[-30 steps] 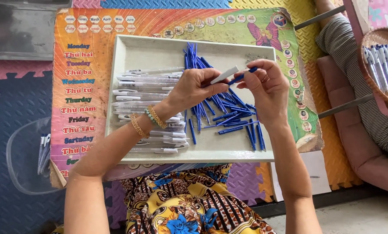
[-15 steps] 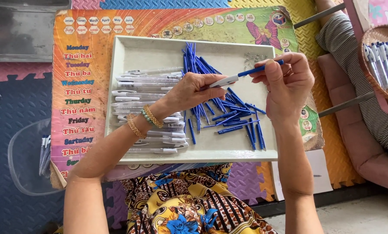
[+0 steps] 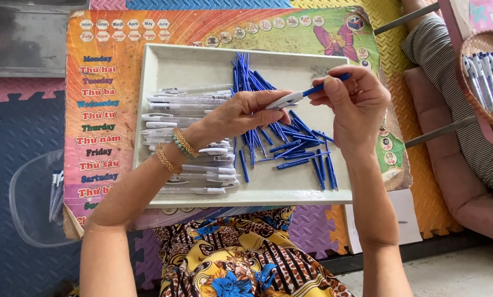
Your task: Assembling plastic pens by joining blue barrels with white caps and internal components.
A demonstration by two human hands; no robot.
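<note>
A white and blue pen (image 3: 299,95) is held between both hands above a shallow white tray (image 3: 191,63). My left hand (image 3: 245,111) grips the white barrel end; my right hand (image 3: 356,104) pinches the blue end. Under the hands lies a loose heap of blue pen parts (image 3: 288,146) in the right half of the tray. White pen barrels (image 3: 189,143) are stacked in rows in the left half. My left wrist carries gold and green bracelets.
The tray rests on a colourful printed board (image 3: 100,99) over foam floor mats. A woven basket of assembled pens (image 3: 486,77) sits at the upper right by another person's striped sleeve (image 3: 466,126). A clear plastic container (image 3: 37,203) lies at the left.
The right hand has drawn up and to the right, away from the left, and the pen now stretches between both hands above the tray.
</note>
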